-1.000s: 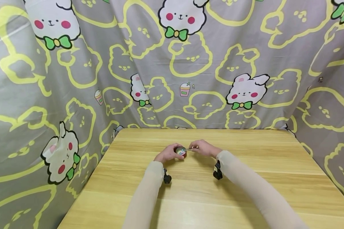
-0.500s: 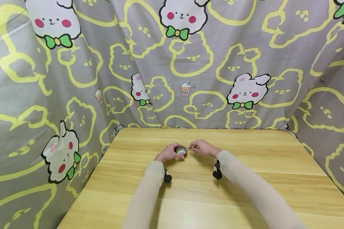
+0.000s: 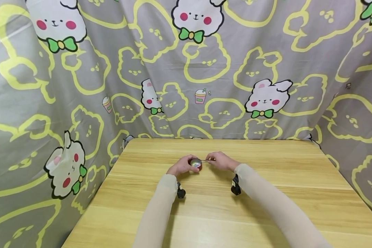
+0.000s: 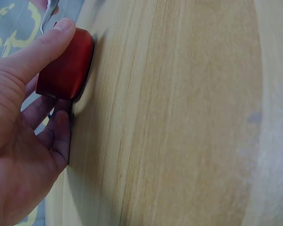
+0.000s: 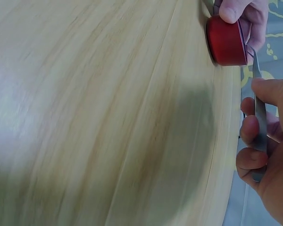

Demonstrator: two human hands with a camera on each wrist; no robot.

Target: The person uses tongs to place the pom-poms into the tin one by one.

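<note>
My left hand [image 3: 183,165] grips a small round red container [image 3: 199,167] on the wooden table, thumb at its near side and fingers around the back. In the left wrist view, the red container [image 4: 68,66] shows its smooth wall under my thumb. Bright, many-coloured bits [image 3: 195,165] lie inside, too small to tell apart. With my right hand [image 3: 220,161] I pinch silver metal tweezers [image 3: 206,161]. In the right wrist view, the tweezers [image 5: 260,117] run along my curled fingers and their thin tip reaches the rim of the red container [image 5: 226,42]. The inside is hidden there.
Bare wooden tabletop [image 3: 204,220] stretches in front of both hands and to either side. A grey curtain [image 3: 223,75] with rabbit prints hangs behind the table and along its sides. Each wrist carries a small black camera, the left camera [image 3: 181,191] and the right camera [image 3: 235,186].
A pale blue spot near the tweezers' tip in the earlier frames no longer shows there. My right hand has shifted very slightly right; my left hand and the container stay put.
</note>
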